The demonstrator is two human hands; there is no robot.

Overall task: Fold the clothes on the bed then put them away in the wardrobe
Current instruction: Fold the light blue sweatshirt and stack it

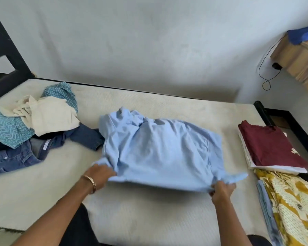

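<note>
A light blue shirt (160,150) lies in the middle of the bed (43,196), its near edge lifted off the mattress. My left hand (100,175), with a bangle on the wrist, grips the shirt's near left corner. My right hand (221,191) pinches the near right corner. On the left lies an unfolded heap: blue jeans (12,158), a cream garment (50,114) and a teal zigzag-print cloth (5,128). On the right sit folded clothes: a maroon T-shirt (270,146) on a white piece, and a yellow printed garment (292,206).
A black bed frame (7,50) rises at the back left and runs along the right edge. The wall stands right behind the bed. A wooden shelf (299,57) with a blue cloth and a hanging black cable (264,68) is at the upper right.
</note>
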